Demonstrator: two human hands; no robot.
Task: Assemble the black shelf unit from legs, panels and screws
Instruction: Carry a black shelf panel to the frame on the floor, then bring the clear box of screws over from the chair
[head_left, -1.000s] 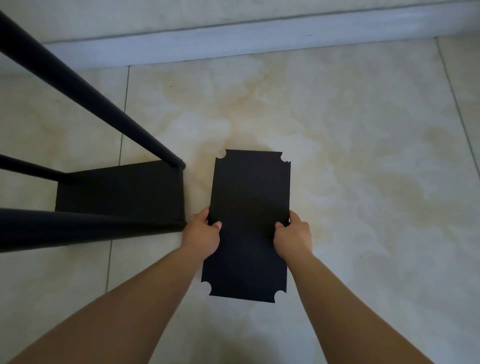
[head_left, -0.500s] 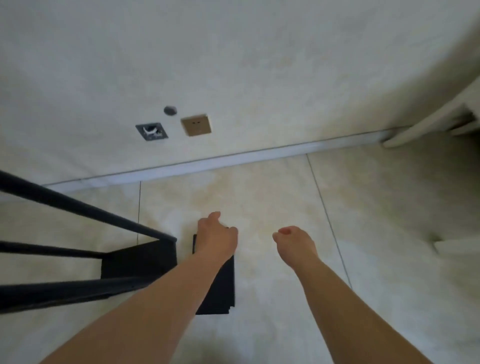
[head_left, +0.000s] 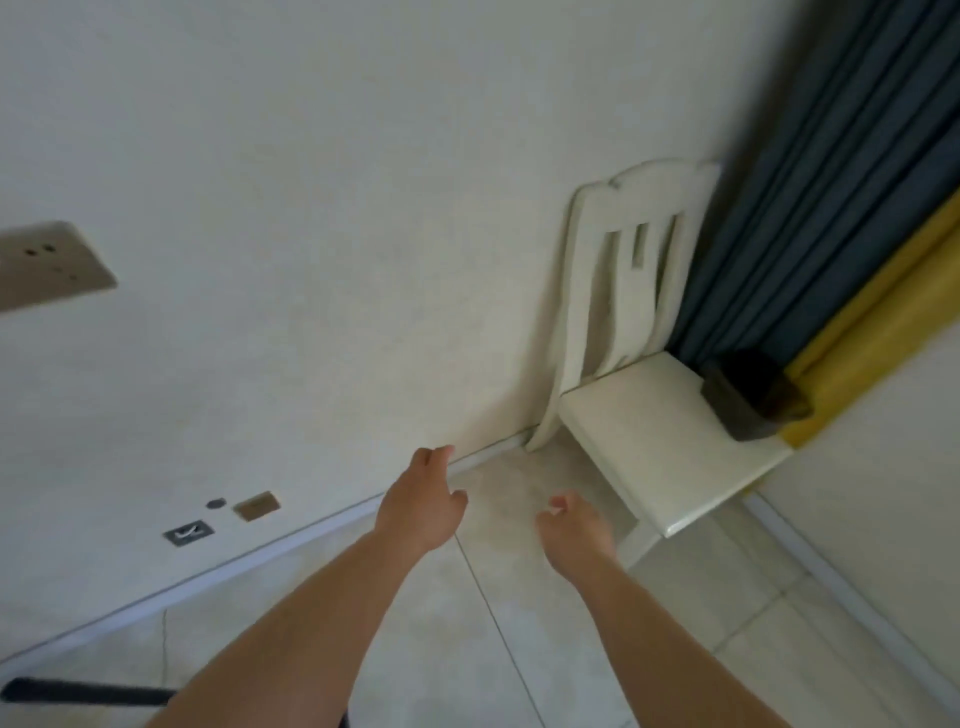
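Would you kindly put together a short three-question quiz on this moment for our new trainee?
1. True or false: the left hand grips a black panel.
2. What sits on the white chair? A) a dark boxy object B) a screwdriver C) a cup
3. Fill in: the only shelf part in view is a black ____ at the lower left.

Key: 1 false, both it and the right hand hold nothing. 2 A, the dark object. 3 leg.

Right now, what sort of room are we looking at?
Probably a room in a home: a cream wooden chair stands in the corner, blue and yellow fabric curtains hang beside it, and a beige wall socket sits above the pale tiled floor.
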